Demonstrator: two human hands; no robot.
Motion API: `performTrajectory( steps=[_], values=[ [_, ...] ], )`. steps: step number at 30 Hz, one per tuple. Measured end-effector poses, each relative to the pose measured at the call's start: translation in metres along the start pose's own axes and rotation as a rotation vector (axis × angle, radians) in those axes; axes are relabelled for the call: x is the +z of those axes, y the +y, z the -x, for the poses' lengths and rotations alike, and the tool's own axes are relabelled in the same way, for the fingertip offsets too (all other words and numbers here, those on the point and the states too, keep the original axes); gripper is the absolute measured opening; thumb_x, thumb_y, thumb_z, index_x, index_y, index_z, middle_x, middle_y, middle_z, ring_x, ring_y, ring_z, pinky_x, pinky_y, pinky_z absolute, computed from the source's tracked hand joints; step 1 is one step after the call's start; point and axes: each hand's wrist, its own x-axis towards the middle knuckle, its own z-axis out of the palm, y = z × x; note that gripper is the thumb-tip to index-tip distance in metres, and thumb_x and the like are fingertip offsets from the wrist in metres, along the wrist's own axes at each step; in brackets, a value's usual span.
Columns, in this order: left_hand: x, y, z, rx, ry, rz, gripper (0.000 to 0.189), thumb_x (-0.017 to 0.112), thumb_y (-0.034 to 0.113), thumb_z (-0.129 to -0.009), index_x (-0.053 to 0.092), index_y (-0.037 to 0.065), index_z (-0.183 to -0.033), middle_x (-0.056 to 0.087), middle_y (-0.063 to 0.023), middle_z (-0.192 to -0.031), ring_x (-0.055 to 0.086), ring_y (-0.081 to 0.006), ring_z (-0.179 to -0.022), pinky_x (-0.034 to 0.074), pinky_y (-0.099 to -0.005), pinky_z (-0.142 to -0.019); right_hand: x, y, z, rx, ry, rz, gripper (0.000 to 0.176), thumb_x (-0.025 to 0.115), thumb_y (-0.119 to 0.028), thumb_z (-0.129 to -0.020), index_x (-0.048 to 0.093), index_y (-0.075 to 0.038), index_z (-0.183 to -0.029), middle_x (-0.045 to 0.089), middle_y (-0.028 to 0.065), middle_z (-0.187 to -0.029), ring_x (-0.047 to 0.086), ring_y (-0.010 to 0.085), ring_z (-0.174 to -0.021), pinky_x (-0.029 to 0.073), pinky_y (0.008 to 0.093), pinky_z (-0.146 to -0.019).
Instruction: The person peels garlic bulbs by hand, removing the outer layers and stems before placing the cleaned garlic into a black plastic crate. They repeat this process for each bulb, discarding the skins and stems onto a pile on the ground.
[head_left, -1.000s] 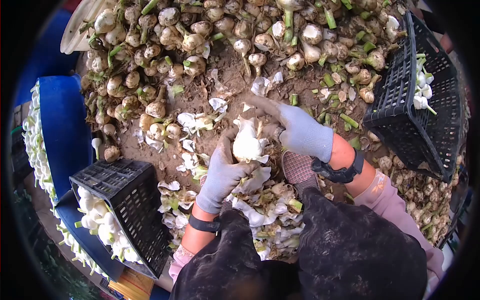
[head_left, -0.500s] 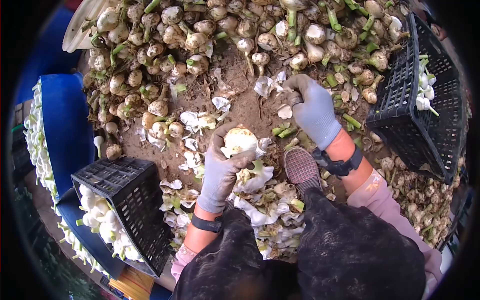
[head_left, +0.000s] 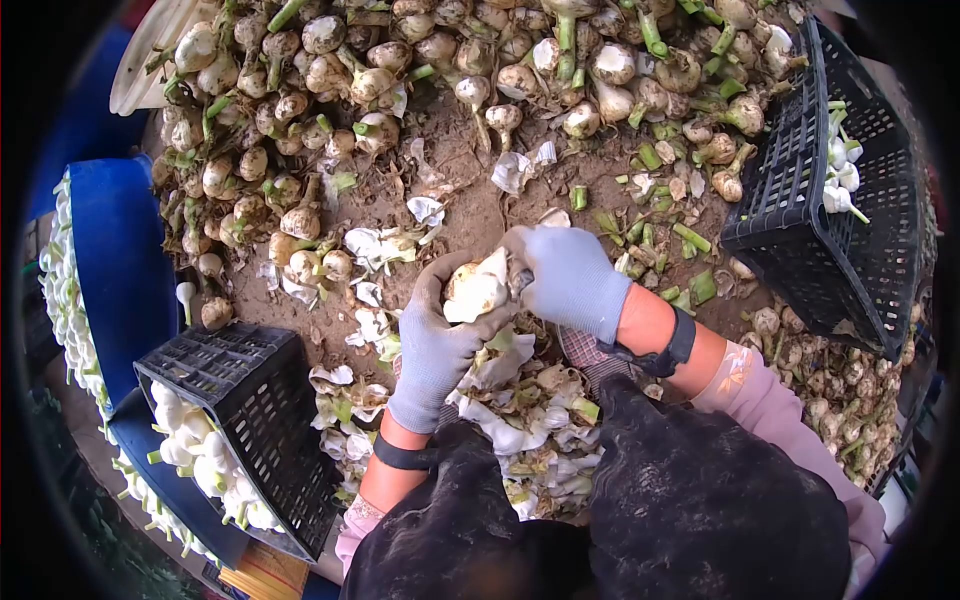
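Note:
In a grey glove, my left hand [head_left: 437, 335] holds a garlic bulb [head_left: 474, 288], whose surface is partly white and partly brownish. My right hand [head_left: 570, 277], gloved too, presses against the bulb's right side, its fingers closed on a whitish piece of skin at the bulb's edge. A small dark object shows between the right fingers, too hidden to name. Peeled skins [head_left: 520, 425] lie in a heap below the hands, between the person's legs.
Unpeeled bulbs [head_left: 370, 85] are piled across the top. A black crate [head_left: 290, 400] with white bulbs stands at lower left, another crate [head_left: 820, 230] at right. Blue containers [head_left: 120, 270] with white bulbs are at far left. Cut stems [head_left: 690, 237] lie on the soil.
My right hand has moved left and down from the loose skins to the bulb in my left hand. The view has shifted slightly, and the shoe is now mostly hidden.

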Motion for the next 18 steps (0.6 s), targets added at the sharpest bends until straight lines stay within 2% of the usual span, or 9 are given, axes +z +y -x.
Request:
performTrajectory(
  steps=[1, 3, 4, 5, 8, 12, 14, 16, 18],
  values=[
    [0.001, -0.002, 0.003, -0.006, 0.001, 0.001, 0.062, 0.081, 0.005, -0.068, 0.052, 0.0, -0.123, 0.062, -0.01, -0.109, 0.062, -0.015, -0.097, 0.051, -0.0288, -0.086, -0.003, 0.006, -0.004, 0.109, -0.007, 0.106, 0.034, 0.061, -0.008, -0.068, 0.059, -0.007, -0.102, 0.063, 0.0155, -0.084, 0.063, 0.0376, -0.079, 0.052, 0.0452, -0.068],
    [0.002, -0.006, 0.005, -0.146, -0.143, 0.483, 0.07, 0.079, 0.0, -0.068, 0.049, 0.002, -0.131, 0.06, -0.0083, -0.112, 0.061, -0.0156, -0.097, 0.051, -0.0297, -0.086, -0.006, 0.023, -0.009, 0.12, 0.099, 0.201, 0.033, 0.067, -0.009, -0.07, 0.059, -0.007, -0.102, 0.065, 0.0146, -0.09, 0.066, 0.0309, -0.085, 0.053, 0.0413, -0.073],
    [0.002, -0.013, 0.004, -0.181, -0.146, 0.498, 0.073, 0.076, -0.002, -0.072, 0.044, 0.003, -0.137, 0.06, -0.0078, -0.114, 0.063, -0.0155, -0.093, 0.054, -0.0297, -0.082, -0.012, 0.025, -0.004, 0.035, 0.07, 0.217, 0.045, 0.067, -0.006, -0.073, 0.056, -0.005, -0.117, 0.065, 0.0164, -0.099, 0.065, 0.0315, -0.093, 0.052, 0.0429, -0.081],
    [-0.001, -0.017, 0.005, -0.185, -0.146, 0.497, 0.073, 0.076, -0.002, -0.072, 0.044, 0.003, -0.137, 0.06, -0.0078, -0.114, 0.063, -0.0155, -0.093, 0.054, -0.0297, -0.082, -0.009, 0.023, -0.001, 0.037, 0.067, 0.214, 0.045, 0.067, -0.006, -0.073, 0.056, -0.005, -0.117, 0.065, 0.0164, -0.099, 0.065, 0.0315, -0.093, 0.052, 0.0429, -0.081],
    [-0.002, -0.013, 0.002, -0.252, -0.129, 0.671, 0.076, 0.072, -0.003, -0.075, 0.034, 0.0, -0.142, 0.048, -0.0103, -0.131, 0.059, -0.0165, -0.103, 0.053, -0.0287, -0.087, 0.005, 0.02, 0.012, -0.059, 0.021, -0.529, 0.051, 0.067, -0.012, -0.081, 0.051, -0.006, -0.129, 0.065, 0.0182, -0.106, 0.064, 0.0344, -0.095, 0.05, 0.0417, -0.086],
    [0.009, -0.009, -0.002, -0.159, 0.028, 0.512, 0.068, 0.073, 0.003, -0.08, 0.036, -0.002, -0.138, 0.048, -0.0123, -0.126, 0.061, -0.0147, -0.096, 0.053, -0.0285, -0.086, 0.009, -0.008, 0.014, 0.18, -0.084, -0.534, 0.019, 0.066, -0.008, -0.084, 0.064, -0.002, -0.101, 0.067, 0.0143, -0.088, 0.067, 0.0248, -0.08, 0.052, 0.0357, -0.072],
    [0.004, -0.02, -0.001, -0.257, 0.048, 0.565, 0.061, 0.072, 0.005, -0.082, 0.04, -0.002, -0.133, 0.055, -0.0093, -0.116, 0.061, -0.0131, -0.093, 0.053, -0.0272, -0.083, 0.013, -0.015, 0.015, -0.016, 0.116, -0.211, 0.011, 0.065, -0.007, -0.08, 0.061, -0.004, -0.089, 0.063, 0.014, -0.08, 0.064, 0.0309, -0.073, 0.051, 0.0389, -0.065],
    [0.006, -0.022, 0.002, -0.283, 0.045, 0.651, 0.059, 0.073, 0.005, -0.082, 0.042, -0.002, -0.132, 0.058, -0.0076, -0.113, 0.06, -0.0126, -0.093, 0.052, -0.0268, -0.083, 0.01, -0.006, 0.007, -0.005, 0.201, -0.164, 0.011, 0.064, -0.007, -0.079, 0.061, -0.005, -0.089, 0.062, 0.0141, -0.08, 0.063, 0.0333, -0.074, 0.051, 0.0399, -0.064],
    [0.005, -0.017, 0.01, -0.274, -0.161, 0.672, 0.061, 0.074, 0.006, -0.079, 0.044, -0.002, -0.132, 0.059, -0.0053, -0.109, 0.058, -0.0116, -0.097, 0.05, -0.0259, -0.085, 0.003, 0.007, -0.008, 0.007, 0.375, -0.155, 0.01, 0.062, -0.007, -0.078, 0.06, -0.006, -0.088, 0.061, 0.014, -0.081, 0.062, 0.0354, -0.075, 0.051, 0.0417, -0.065]
  ],
)
